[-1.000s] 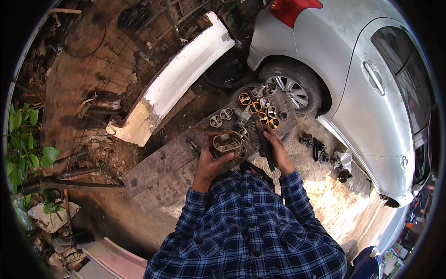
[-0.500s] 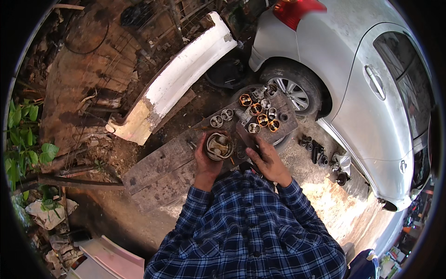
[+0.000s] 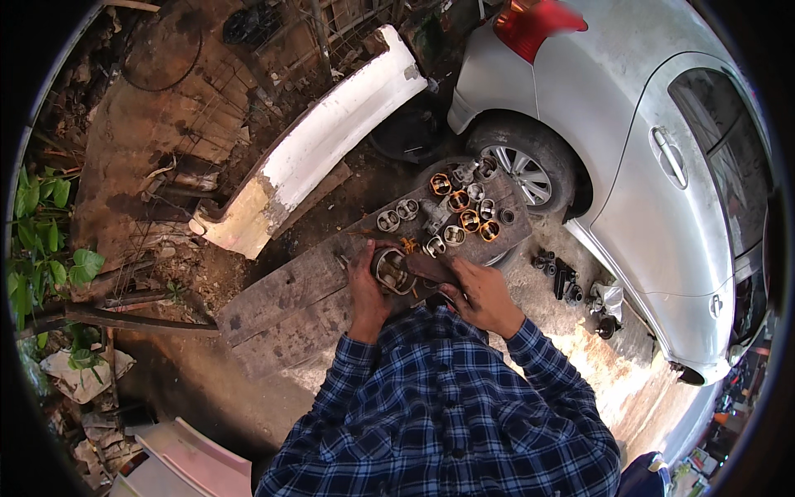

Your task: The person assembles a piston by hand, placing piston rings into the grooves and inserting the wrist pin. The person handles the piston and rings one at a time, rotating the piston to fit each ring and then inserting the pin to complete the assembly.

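My left hand [image 3: 365, 290] is closed around a large, worn engine piston [image 3: 392, 272], its hollow side tilted up. In my right hand [image 3: 484, 296] is a flat, dark brown strip [image 3: 430, 267] whose exact kind I cannot make out. The strip's left end lies at the piston's rim and seems to touch it. Just beyond my hands, several smaller pistons [image 3: 455, 235] stand on a wooden bench [image 3: 290, 302], some bare metal and some with orange insides [image 3: 469, 220]. A grey metal part [image 3: 434, 217] lies among them.
A silver car [image 3: 613, 149] stands close at the right, its wheel [image 3: 520, 172] next to the bench. Dark car parts [image 3: 568, 280] lie on the ground below it. A long white panel [image 3: 331, 132] leans beyond the bench; a pinkish panel [image 3: 195, 460] is at the lower left.
My right hand has swung the brown strip leftward from upright to across the piston's rim. The piston has tilted and shifted slightly right in my left hand. A small piston behind the strip is now visible.
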